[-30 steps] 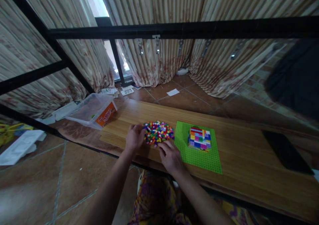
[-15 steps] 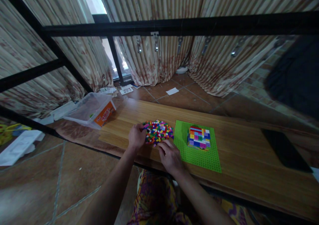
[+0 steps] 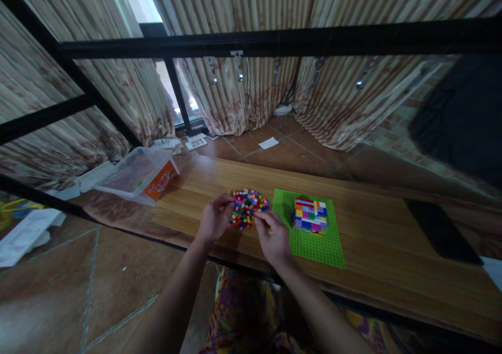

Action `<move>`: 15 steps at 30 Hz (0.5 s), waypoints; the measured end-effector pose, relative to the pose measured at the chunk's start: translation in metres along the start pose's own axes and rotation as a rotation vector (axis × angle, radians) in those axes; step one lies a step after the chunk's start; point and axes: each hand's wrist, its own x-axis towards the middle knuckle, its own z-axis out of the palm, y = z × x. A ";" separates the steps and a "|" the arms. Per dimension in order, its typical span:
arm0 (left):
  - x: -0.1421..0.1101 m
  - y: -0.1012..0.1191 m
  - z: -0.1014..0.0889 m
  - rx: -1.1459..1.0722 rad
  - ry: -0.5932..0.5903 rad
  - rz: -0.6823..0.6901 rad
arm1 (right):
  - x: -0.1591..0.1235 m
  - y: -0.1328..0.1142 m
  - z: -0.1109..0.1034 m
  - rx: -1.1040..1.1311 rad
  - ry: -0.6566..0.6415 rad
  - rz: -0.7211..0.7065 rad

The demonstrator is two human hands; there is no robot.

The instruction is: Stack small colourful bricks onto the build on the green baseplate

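Observation:
A heap of small coloured bricks (image 3: 248, 203) lies on the wooden table (image 3: 376, 239). My left hand (image 3: 212, 219) hovers at the heap's left edge with its fingers curled in a pinch; what it grips is too small to name. My right hand (image 3: 274, 236) is raised over the heap's near right edge, fingers bent and pinched together. Right of the heap lies a green baseplate (image 3: 314, 244) bearing a multicoloured block of stacked bricks (image 3: 309, 214).
A clear plastic box with an orange label (image 3: 143, 173) sits at the table's left end. A black flat object (image 3: 441, 229) lies far right. A black metal frame (image 3: 274, 40) crosses above. Papers lie on the tiled floor by the striped curtains.
Both hands have lifted off the table and come closer together over the near side of the heap. The view has shifted slightly.

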 end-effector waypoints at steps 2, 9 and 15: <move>-0.006 0.012 0.000 -0.062 -0.108 0.016 | 0.010 -0.008 -0.007 0.045 0.009 0.063; -0.037 0.039 0.019 -0.319 -0.239 -0.004 | 0.011 -0.021 -0.019 0.372 -0.104 0.323; -0.074 0.036 0.046 -0.532 -0.153 -0.204 | -0.019 -0.024 -0.020 0.633 0.081 0.556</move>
